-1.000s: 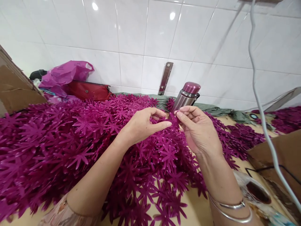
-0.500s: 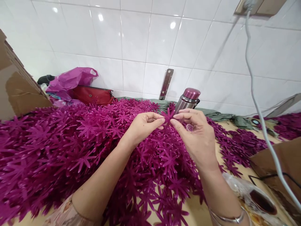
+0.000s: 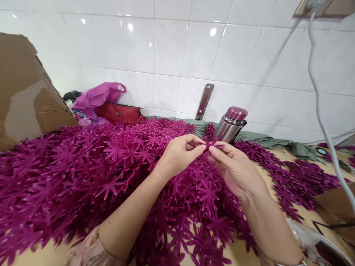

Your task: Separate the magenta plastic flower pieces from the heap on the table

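A small magenta flower-shaped piece (image 3: 207,143) with narrow petals is pinched between my two hands, above the heap. My left hand (image 3: 181,153) grips its left side between thumb and forefinger. On the other side, my right hand (image 3: 234,162) holds it the same way, thumb towards me. My fingertips cover part of the piece. Below and to the left spreads a large heap of similar magenta flower pieces (image 3: 108,186), with more of them under my wrists. Just behind my right hand stands a steel thermos (image 3: 229,125) with a magenta lid.
A cardboard box (image 3: 20,88) stands at the left. Along the tiled wall are a purple plastic bag (image 3: 97,94), a red purse (image 3: 119,112) and green cloth (image 3: 260,140). More magenta pieces (image 3: 302,177) lie at right. A white cable (image 3: 318,107) hangs from a socket.
My hands have drawn closer together around the flower piece, and my right hand has turned lower. Its petals now look folded or seen more edge-on. The whole view has shifted slightly.
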Available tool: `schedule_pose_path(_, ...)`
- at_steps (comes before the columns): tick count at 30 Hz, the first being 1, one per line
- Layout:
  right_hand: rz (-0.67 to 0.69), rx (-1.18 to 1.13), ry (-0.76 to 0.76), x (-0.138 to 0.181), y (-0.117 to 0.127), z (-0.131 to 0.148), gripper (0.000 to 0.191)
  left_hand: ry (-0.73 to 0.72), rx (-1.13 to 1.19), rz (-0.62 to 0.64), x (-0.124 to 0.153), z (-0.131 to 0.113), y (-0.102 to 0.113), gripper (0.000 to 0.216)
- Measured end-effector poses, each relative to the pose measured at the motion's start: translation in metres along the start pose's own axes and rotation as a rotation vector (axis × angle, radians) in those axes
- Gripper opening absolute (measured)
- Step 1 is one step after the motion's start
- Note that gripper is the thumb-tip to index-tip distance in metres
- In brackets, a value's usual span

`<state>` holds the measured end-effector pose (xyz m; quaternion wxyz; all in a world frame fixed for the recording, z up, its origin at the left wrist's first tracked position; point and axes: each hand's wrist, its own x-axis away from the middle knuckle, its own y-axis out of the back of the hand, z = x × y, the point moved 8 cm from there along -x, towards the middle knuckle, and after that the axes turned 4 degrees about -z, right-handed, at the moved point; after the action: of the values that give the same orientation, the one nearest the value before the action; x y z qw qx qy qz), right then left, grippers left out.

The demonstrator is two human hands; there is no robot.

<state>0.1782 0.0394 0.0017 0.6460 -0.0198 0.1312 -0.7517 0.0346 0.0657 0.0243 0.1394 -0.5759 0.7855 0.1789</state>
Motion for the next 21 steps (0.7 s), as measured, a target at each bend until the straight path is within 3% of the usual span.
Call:
schedule_pose_path(7, -0.124, -0.031, 0.104, -0.003, 0.011, 0.004, 0.042, 0.032, -0.034, -0.052, 0.000, 0.002, 0.003, 0.031)
schedule_pose_path(10, -0.085, 0.016, 0.111, -0.004, 0.010, 0.002, 0.036, 0.063, -0.039, -0.028, 0.001, 0.003, 0.000, 0.035)
schedule_pose_path(16, -0.006, 0.106, 0.190, -0.006, 0.008, 0.000, 0.028, 0.112, 0.169, 0.113, 0.002, 0.003, -0.013, 0.025)
schedule_pose_path(21, 0.027, -0.054, 0.075, -0.006, 0.001, -0.004, 0.039, 0.083, 0.171, 0.128, 0.002, -0.004, -0.013, 0.021)
